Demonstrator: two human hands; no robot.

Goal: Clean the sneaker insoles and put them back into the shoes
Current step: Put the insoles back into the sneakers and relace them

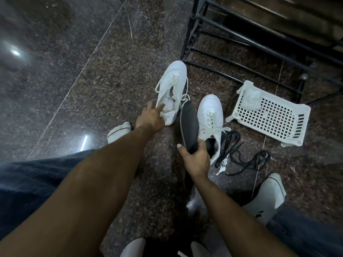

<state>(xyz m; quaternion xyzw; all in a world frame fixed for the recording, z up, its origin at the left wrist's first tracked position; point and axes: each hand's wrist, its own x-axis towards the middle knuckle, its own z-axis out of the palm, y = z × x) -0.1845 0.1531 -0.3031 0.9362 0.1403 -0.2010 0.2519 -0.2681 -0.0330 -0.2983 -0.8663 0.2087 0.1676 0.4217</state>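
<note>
Two white lace-up sneakers stand on the dark granite floor. The left sneaker [171,89] lies ahead of me, and my left hand [151,116] touches its heel opening with fingers reaching in at the collar. The right sneaker [210,121] sits closer, to the right. My right hand [195,156] grips the near end of a dark grey insole [188,123], which stands tilted up between the two shoes. Whether another insole is in either shoe cannot be told.
A white perforated plastic basket [269,114] lies overturned at the right. A black cord with keys [239,156] lies beside the right sneaker. A black metal rack [241,34] stands behind. My socked feet [269,195] and knees frame the floor space.
</note>
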